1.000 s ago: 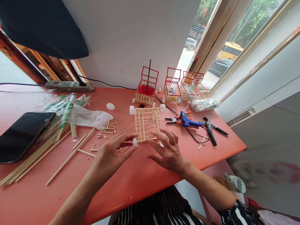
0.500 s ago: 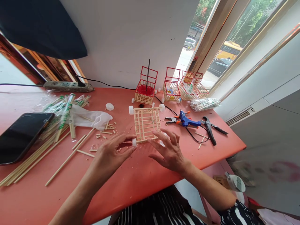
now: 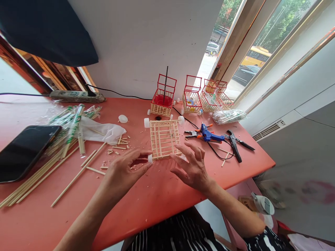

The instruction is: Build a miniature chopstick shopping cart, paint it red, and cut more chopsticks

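Note:
A small cart frame point(image 3: 164, 138) made of thin wooden sticks lies on the red table, with a white wheel at each corner. My left hand point(image 3: 125, 167) pinches the near left wheel point(image 3: 150, 158) between thumb and fingers. At the opposite near corner, my right hand point(image 3: 192, 167) hovers with its fingers spread, holding nothing. Its fingers partly hide the near right wheel point(image 3: 183, 157). The far left wheel point(image 3: 147, 122) and far right wheel point(image 3: 181, 120) show plainly.
Finished stick carts with red handles, such as this one point(image 3: 162, 101), stand along the wall. To the right lie a blue glue gun point(image 3: 210, 135) and black-handled pliers point(image 3: 234, 146). Wooden sticks point(image 3: 75, 176), offcuts, a plastic bag point(image 3: 112, 133) and a phone point(image 3: 28, 150) lie left.
My right hand has shifted slightly right, away from the near stick of the cart frame. My left hand stays at the near left wheel.

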Tool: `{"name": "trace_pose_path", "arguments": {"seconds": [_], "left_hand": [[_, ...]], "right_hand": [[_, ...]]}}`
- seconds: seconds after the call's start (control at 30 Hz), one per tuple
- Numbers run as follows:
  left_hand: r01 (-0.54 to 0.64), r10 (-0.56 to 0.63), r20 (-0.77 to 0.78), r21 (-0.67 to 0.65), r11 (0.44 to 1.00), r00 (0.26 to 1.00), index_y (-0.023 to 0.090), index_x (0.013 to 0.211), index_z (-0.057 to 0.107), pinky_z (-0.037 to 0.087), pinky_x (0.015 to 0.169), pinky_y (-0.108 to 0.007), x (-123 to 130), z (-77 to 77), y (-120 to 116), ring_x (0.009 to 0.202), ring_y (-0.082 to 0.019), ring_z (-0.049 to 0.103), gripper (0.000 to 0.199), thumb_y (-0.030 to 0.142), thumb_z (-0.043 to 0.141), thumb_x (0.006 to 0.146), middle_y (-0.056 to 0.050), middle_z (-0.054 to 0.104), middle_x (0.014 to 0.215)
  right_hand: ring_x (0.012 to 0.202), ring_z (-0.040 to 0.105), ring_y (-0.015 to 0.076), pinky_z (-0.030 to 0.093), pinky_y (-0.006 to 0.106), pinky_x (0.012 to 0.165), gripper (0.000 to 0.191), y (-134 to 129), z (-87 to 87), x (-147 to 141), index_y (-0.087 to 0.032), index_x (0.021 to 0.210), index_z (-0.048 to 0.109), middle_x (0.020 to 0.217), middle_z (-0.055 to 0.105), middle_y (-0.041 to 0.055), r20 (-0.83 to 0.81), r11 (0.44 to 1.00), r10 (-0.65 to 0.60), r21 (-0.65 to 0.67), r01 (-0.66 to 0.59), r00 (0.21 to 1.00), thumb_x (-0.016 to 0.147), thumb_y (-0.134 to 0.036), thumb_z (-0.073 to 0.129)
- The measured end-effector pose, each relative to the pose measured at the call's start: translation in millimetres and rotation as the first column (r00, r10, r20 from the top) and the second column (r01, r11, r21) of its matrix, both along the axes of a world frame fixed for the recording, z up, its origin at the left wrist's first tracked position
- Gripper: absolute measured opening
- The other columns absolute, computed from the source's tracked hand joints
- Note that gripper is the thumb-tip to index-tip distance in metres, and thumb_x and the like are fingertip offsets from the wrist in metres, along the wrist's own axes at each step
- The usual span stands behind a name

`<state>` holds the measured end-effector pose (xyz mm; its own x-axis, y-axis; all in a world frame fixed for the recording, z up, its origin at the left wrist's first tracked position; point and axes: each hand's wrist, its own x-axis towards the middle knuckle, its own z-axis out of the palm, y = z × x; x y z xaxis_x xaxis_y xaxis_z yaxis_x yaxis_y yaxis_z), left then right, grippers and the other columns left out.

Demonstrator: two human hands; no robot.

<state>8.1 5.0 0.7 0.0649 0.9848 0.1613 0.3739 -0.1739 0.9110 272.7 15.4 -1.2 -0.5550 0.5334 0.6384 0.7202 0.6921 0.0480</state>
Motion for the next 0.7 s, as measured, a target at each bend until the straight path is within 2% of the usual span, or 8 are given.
{"name": "trace_pose_path", "arguments": {"seconds": [0.13, 0.33, 0.53, 0.7], "left_hand": [[0.002, -0.002, -0.005, 0.012, 1.0, 1.0, 0.022, 0.113, 0.076, 0.066, 0.082, -0.04, 0.3, -0.1, -0.3, 0.091, -0.028, 0.079, 0.039, 0.05, 0.073, 0.086, -0.01, 0.078, 0.109], [0.014, -0.014, 0.009, 0.018, 1.0, 1.0, 0.024, 0.117, 0.075, 0.066, 0.086, -0.039, -0.6, 0.6, -1.5, 0.094, -0.026, 0.078, 0.038, 0.049, 0.074, 0.087, -0.008, 0.077, 0.114], [-0.001, 0.001, 0.024, -0.006, 1.0, 1.0, 0.023, 0.116, 0.076, 0.067, 0.078, -0.038, -1.7, 3.3, -3.5, 0.095, -0.028, 0.078, 0.04, 0.051, 0.073, 0.087, -0.01, 0.078, 0.114], [0.01, -0.01, 0.016, 0.003, 1.0, 1.0, 0.024, 0.111, 0.078, 0.067, 0.077, -0.035, -2.1, 4.4, -3.9, 0.093, -0.026, 0.078, 0.034, 0.048, 0.073, 0.087, -0.008, 0.079, 0.109]], "right_hand": [[0.143, 0.044, 0.0316, 0.034, 0.048, 0.118, 0.045, -3.4, 4.1, -4.6, -0.026, 0.134, 0.07, 0.145, 0.064, 0.0103, 0.047, 1.0, 0.005, -0.026, -0.004, 0.999, 0.099, -0.053, 0.065], [0.146, 0.039, 0.0324, 0.032, 0.048, 0.12, 0.051, -6.1, 8.8, -16.5, -0.022, 0.134, 0.07, 0.148, 0.062, 0.0118, 0.088, 0.998, 0.051, -0.049, -0.047, 0.995, 0.097, -0.056, 0.066], [0.145, 0.041, 0.032, 0.031, 0.048, 0.12, 0.049, -2.9, 3.9, -19.3, -0.024, 0.133, 0.07, 0.148, 0.062, 0.0108, 0.104, 0.998, 0.039, -0.051, -0.034, 0.994, 0.098, -0.056, 0.065], [0.146, 0.041, 0.0311, 0.032, 0.047, 0.119, 0.047, -1.5, 4.5, -20.5, -0.023, 0.133, 0.07, 0.147, 0.063, 0.0105, 0.094, 0.998, 0.042, -0.056, -0.036, 0.995, 0.099, -0.055, 0.064]]}}
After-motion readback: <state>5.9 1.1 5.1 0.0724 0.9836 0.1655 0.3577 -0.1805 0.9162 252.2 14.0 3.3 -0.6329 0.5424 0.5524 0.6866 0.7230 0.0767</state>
